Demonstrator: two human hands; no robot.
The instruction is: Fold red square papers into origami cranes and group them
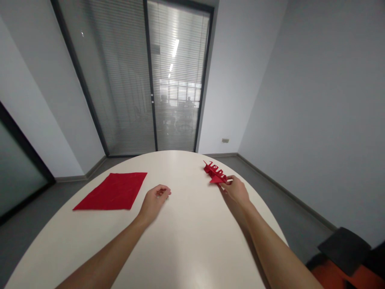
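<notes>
My right hand pinches the near end of a red paper cut-out over the right side of the table. The cut-out is folded and stands up in jagged strips with gaps between them; a flat pointed flap juts from its near side. Closer to the middle, my left hand is held with its fingers curled in toward the thumb, and nothing shows in it. To the left of that hand a flat red sheet, four-sided and slightly creased, lies on the table.
The round white table fills the lower view, its curved edge dropping away at the back and sides. Beyond it are a glass door with blinds and grey walls. A black and orange chair stands at the lower right.
</notes>
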